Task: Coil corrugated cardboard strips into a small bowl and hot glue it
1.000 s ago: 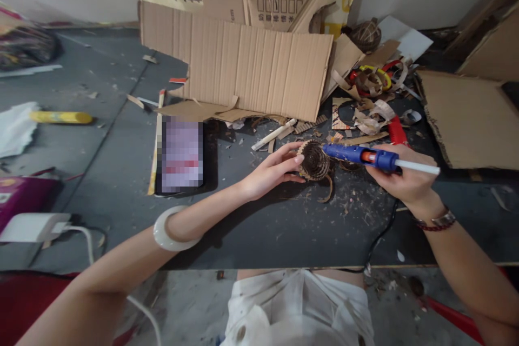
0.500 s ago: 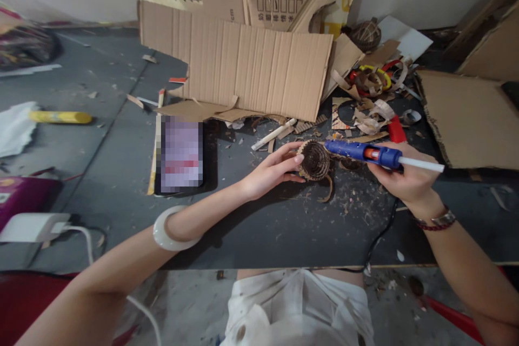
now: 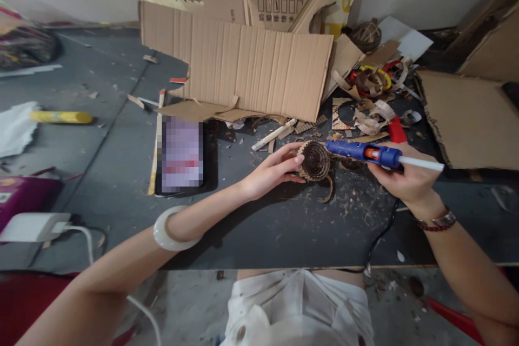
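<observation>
Between the thumb and fingers of my left hand (image 3: 273,170) is a small round cup of coiled corrugated cardboard (image 3: 315,161), its hollow turned up towards me. A loose cardboard strip (image 3: 327,190) curls out below it. My right hand (image 3: 407,175) is wrapped round a blue hot glue gun (image 3: 363,152). From the gun's back end a white glue stick (image 3: 421,163) sticks out. The gun's tip points left, at the cup's right rim; whether it touches the cardboard I cannot tell.
A phone (image 3: 180,154) lies left of my hands. Torn corrugated cardboard (image 3: 255,70) leans behind them. Paper strips and scraps (image 3: 371,119) pile up at the back right, near a cardboard sheet (image 3: 474,119). A yellow tube (image 3: 60,117) and white charger (image 3: 34,227) are far left.
</observation>
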The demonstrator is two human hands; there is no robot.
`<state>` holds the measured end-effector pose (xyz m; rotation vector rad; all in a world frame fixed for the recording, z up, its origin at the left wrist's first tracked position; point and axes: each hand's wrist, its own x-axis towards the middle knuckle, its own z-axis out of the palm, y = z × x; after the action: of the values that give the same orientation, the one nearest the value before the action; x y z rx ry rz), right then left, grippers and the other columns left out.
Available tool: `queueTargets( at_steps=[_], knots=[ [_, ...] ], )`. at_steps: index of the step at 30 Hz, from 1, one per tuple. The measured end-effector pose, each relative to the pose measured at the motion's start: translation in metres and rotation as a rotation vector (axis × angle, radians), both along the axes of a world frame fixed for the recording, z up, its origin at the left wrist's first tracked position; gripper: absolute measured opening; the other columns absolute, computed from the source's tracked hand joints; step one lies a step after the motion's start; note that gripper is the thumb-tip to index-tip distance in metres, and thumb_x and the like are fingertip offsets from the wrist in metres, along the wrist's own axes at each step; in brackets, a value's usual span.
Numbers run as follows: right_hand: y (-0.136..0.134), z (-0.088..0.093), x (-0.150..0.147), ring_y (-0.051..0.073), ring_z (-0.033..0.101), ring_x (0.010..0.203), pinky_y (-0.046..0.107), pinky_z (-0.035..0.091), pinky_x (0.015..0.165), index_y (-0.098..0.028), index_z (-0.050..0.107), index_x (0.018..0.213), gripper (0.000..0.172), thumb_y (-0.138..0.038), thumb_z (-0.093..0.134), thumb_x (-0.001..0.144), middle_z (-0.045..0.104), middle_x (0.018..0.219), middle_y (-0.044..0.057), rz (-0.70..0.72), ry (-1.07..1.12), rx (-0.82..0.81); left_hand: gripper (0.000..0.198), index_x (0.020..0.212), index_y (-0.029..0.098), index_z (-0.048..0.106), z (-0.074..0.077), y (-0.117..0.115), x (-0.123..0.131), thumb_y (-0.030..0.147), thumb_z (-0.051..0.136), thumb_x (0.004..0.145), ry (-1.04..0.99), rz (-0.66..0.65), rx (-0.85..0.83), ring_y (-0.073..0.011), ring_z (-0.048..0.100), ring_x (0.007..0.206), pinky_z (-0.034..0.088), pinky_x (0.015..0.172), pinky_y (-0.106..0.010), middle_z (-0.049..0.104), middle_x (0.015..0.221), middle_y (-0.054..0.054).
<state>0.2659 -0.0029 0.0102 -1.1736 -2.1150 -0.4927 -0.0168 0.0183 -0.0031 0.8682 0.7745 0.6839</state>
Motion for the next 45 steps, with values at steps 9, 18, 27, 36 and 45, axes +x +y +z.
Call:
queueTargets(
  at_steps=[9,18,27,36,45],
  knots=[
    [0.0005,-0.0032,0.003,0.018,0.066,0.058,0.029,0.05,0.054,-0.022,0.064,0.092,0.022,-0.032,0.071,0.073,0.07,0.073,0.002,-0.018,0.001,0.036,0.039,0.118,0.024,0.055,-0.002,0.0002,-0.0016,0.036,0.065,0.082,-0.012,-0.013,0.004,-0.0174,0.06,0.091,0.052,0.079,-0.033,0.059,0.108,-0.006],
    [0.0022,-0.0019,0.0015,0.017,0.066,0.058,0.028,0.05,0.054,-0.02,0.062,0.093,0.021,-0.028,0.07,0.075,0.071,0.073,0.003,0.006,-0.027,0.018,0.041,0.118,0.023,0.055,-0.0017,0.0003,-0.0012,0.037,0.067,0.081,-0.025,-0.002,-0.005,-0.0166,0.059,0.09,0.054,0.077,-0.032,0.058,0.107,-0.006],
    [0.0007,0.0013,0.0007,0.015,0.066,0.06,0.025,0.051,0.058,-0.019,0.062,0.097,0.027,-0.026,0.073,0.074,0.072,0.078,0.002,0.061,-0.014,0.029,0.039,0.117,0.025,0.056,-0.0021,0.0003,-0.0014,0.036,0.066,0.082,-0.025,-0.013,0.009,-0.0165,0.059,0.092,0.053,0.077,-0.031,0.057,0.112,-0.005],
    [0.0016,-0.0032,0.003,0.017,0.065,0.058,0.027,0.05,0.056,-0.02,0.062,0.094,0.03,-0.028,0.076,0.069,0.071,0.075,0.001,0.022,-0.032,0.073,0.038,0.117,0.024,0.056,-0.0036,0.0009,-0.0018,0.035,0.067,0.082,-0.037,-0.009,0.002,-0.0158,0.059,0.09,0.054,0.077,-0.032,0.057,0.107,-0.004],
    [0.0019,0.0008,-0.0005,0.017,0.067,0.063,0.026,0.052,0.059,-0.018,0.062,0.093,0.024,-0.025,0.073,0.074,0.071,0.075,0.004,0.021,0.008,0.054,0.038,0.117,0.024,0.055,-0.002,0.0005,-0.0015,0.035,0.066,0.082,-0.022,-0.015,0.005,-0.0171,0.059,0.092,0.053,0.078,-0.033,0.057,0.111,-0.006]
  ],
)
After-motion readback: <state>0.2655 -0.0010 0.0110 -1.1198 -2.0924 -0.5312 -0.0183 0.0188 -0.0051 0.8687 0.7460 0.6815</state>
